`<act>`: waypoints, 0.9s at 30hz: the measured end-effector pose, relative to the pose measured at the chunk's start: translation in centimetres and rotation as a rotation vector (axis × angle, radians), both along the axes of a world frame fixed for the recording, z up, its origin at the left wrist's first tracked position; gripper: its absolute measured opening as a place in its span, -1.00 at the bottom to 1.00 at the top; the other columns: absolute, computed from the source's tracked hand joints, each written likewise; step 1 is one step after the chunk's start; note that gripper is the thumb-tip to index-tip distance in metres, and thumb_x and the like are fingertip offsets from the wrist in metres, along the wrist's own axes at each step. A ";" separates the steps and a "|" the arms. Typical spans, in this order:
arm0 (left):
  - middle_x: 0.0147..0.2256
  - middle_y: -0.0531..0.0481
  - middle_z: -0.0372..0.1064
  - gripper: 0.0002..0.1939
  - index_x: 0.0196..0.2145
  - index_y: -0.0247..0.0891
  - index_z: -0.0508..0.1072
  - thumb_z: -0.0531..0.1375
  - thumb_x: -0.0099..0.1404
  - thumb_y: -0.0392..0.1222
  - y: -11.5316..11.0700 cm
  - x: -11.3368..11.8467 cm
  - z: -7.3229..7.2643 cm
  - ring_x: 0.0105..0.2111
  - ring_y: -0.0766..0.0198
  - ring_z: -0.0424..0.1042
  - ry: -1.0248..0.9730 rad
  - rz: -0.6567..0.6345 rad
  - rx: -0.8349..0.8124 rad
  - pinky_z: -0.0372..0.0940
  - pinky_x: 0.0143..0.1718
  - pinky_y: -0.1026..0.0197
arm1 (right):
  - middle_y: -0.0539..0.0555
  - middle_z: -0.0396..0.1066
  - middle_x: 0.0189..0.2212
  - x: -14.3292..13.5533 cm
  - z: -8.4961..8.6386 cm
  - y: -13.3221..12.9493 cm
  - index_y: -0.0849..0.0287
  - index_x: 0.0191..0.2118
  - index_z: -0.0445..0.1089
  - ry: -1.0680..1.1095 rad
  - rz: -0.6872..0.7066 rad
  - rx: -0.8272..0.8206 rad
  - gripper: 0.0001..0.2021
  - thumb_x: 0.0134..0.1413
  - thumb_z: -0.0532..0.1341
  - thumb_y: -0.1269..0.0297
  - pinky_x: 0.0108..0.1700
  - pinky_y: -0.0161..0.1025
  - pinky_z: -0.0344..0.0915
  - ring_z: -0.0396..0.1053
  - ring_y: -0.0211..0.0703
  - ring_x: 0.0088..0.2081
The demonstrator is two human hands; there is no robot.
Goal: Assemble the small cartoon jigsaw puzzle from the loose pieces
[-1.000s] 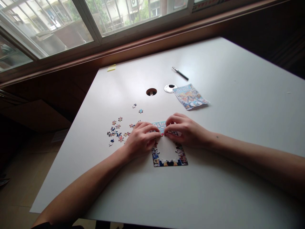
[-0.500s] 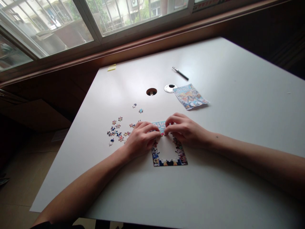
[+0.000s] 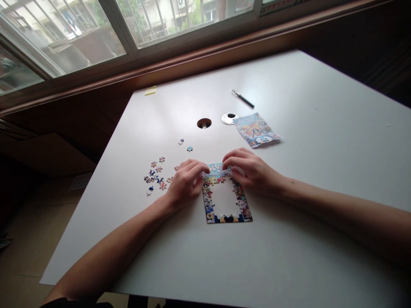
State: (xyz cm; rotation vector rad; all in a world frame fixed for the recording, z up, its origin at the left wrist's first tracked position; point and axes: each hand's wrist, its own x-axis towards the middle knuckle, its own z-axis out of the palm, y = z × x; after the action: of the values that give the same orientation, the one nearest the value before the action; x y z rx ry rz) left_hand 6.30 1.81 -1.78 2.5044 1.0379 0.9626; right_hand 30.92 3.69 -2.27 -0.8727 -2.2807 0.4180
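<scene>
A jigsaw puzzle (image 3: 211, 207) lies flat on the white table, its colourful border joined around a bare middle. Light-blue lettering runs across its top, with a row of pieces just beneath. My left hand (image 3: 189, 180) is curled at the upper left corner, fingertips on the edge and thumb lower down. At the upper right corner my right hand (image 3: 252, 171) grips with bent fingers, the thumb by the right side. Both hands partly cover the border. Loose puzzle pieces (image 3: 159, 180) are scattered left of my left hand, and a light-blue piece (image 3: 190, 149) lies above them.
Behind the puzzle, a printed picture sheet (image 3: 257, 130) overlaps a round silver cover (image 3: 228, 119). A pen (image 3: 243, 99) lies farther back. The table (image 3: 305, 171) has a round cable hole (image 3: 204, 123) and a yellow sticky note (image 3: 150, 90) at its far left edge.
Both hands have moved apart from the pieces under the lettering to the puzzle's upper corners. The lettering and the row beneath it now show more fully.
</scene>
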 end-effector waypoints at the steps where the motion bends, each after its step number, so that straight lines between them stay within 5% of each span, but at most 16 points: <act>1: -0.19 -0.04 0.48 -0.69 -0.21 -0.22 0.44 0.07 0.18 -0.52 0.0 0.0 0.0 -0.13 0.17 0.40 0.011 -0.007 0.003 0.31 -0.05 0.05 | 0.13 0.42 -0.15 0.0 0.0 0.0 0.11 -0.20 0.41 -0.002 -0.001 0.001 -0.71 0.01 0.14 0.60 -0.04 -0.03 0.34 0.33 -0.02 -0.11; 10: -0.14 0.01 0.51 -0.68 -0.12 -0.07 0.54 0.15 0.28 -0.41 -0.1 0.2 0.0 -0.14 0.20 0.39 0.140 -0.130 0.123 0.26 -0.07 0.08 | 0.13 0.43 -0.19 0.0 0.2 0.1 0.11 -0.20 0.42 -0.026 0.007 -0.001 -0.76 0.04 0.16 0.55 -0.07 -0.04 0.33 0.33 -0.02 -0.13; 27: -0.13 0.01 0.49 -0.68 -0.14 -0.10 0.53 0.14 0.26 -0.45 -0.1 0.2 0.0 -0.14 0.20 0.37 0.158 -0.135 0.094 0.27 -0.05 0.07 | 0.13 0.42 -0.19 0.0 0.2 0.0 0.11 -0.19 0.41 -0.039 0.014 -0.006 -0.75 0.05 0.16 0.55 -0.07 -0.04 0.33 0.31 -0.02 -0.14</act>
State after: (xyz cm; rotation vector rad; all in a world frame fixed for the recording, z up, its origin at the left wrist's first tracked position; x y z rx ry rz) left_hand 6.53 1.73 -1.74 2.7257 0.8711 0.8031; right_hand 30.90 3.73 -2.02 -0.8754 -2.3234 0.4174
